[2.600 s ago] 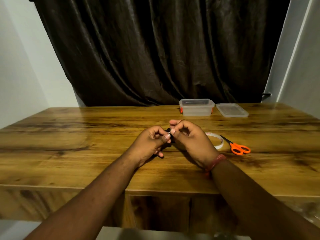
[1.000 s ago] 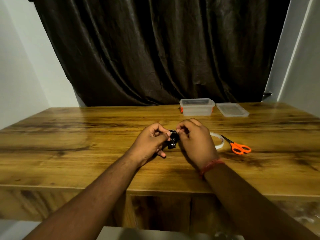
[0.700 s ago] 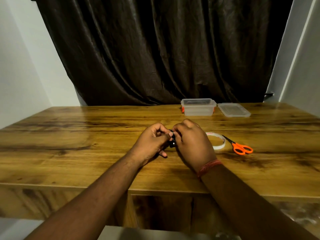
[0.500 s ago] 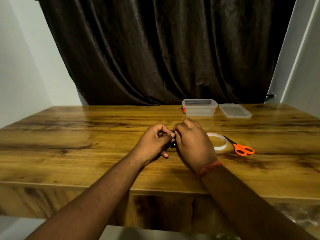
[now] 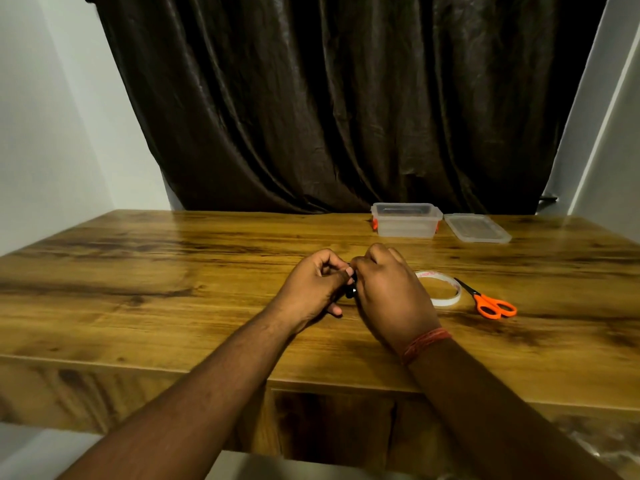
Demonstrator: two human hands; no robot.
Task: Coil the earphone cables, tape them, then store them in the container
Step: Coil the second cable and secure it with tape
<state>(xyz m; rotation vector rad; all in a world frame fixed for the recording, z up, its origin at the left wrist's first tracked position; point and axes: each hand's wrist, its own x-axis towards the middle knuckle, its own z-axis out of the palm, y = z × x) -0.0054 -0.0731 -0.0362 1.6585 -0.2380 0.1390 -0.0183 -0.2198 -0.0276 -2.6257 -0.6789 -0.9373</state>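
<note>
Your left hand (image 5: 313, 287) and right hand (image 5: 388, 296) meet at the middle of the frame, just above the counter (image 5: 173, 289), each grip curled and pinching the small black earphone bundle (image 5: 351, 292), mostly hidden between them. Right of your hands lie the tape roll (image 5: 446, 299) and orange scissors (image 5: 491, 304). The open container (image 5: 406, 224) sits further up, its lid (image 5: 476, 228) beside it.

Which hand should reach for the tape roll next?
Right. The right hand is directly beside the tape roll, while the left hand sits farther away and can hold the black earphone bundle.
</note>
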